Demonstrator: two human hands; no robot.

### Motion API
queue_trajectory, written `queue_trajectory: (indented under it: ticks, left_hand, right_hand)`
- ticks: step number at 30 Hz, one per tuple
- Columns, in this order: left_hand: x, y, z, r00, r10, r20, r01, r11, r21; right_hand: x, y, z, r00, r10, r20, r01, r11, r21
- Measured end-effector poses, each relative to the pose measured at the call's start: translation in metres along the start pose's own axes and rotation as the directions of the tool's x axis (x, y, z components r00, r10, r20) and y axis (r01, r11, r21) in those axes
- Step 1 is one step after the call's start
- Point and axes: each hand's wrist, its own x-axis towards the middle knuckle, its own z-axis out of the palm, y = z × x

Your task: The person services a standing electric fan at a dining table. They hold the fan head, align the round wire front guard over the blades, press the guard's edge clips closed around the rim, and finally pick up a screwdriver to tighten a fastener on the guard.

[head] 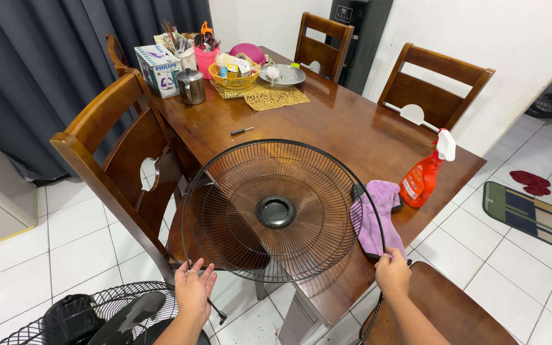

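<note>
I hold the fan guard [276,211] tilted away, left hand [193,291] half-open under its rim, right hand [392,271] pinching the edge.

1 head view – looks steeply down, close; faces the table [352,137].

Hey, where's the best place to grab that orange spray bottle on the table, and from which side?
Probably take the orange spray bottle around its narrow neck just under the white trigger head, coming from the table's right edge with the right hand. It stands upright, and the purple cloth lies close on its left, so the right side looks more open for fingers.
</note>
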Motion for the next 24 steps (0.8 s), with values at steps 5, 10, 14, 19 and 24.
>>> queue_trajectory:
  ticks: [5, 10, 14, 19, 24]
  left_hand:
    - [0.003, 0.0, -0.001, 1.0, -0.005, 0.002, 0.005, 1.0, -0.01]
    - [0.005, 0.0, -0.001, 1.0, 0.0, -0.004, 0.0, 1.0, -0.003]
    - [0.004, -0.001, -0.003, 1.0, -0.006, -0.008, 0.006, 1.0, -0.013]
    - [0.003, -0.003, -0.004, 1.0, 0.0, -0.012, 0.0, 1.0, -0.012]
    - [0.001, -0.002, -0.004, 1.0, -0.005, -0.014, 0.005, 1.0, -0.01]
  right_hand:
    - [-0.003, -0.006, 0.001, 1.0, 0.014, 0.005, -0.014, 1.0, -0.012]
    - [-0.002, -0.004, 0.004, 1.0, 0.007, 0.001, -0.007, 1.0, -0.003]
    - [0.001, 0.003, 0.006, 1.0, -0.026, -0.015, 0.026, 1.0, 0.005]
    - [0.005, 0.011, 0.008, 0.999, -0.043, -0.018, 0.043, 0.999, 0.014]
    - [0.004, 0.01, 0.007, 0.999, -0.04, -0.015, 0.041, 0.999, 0.011]
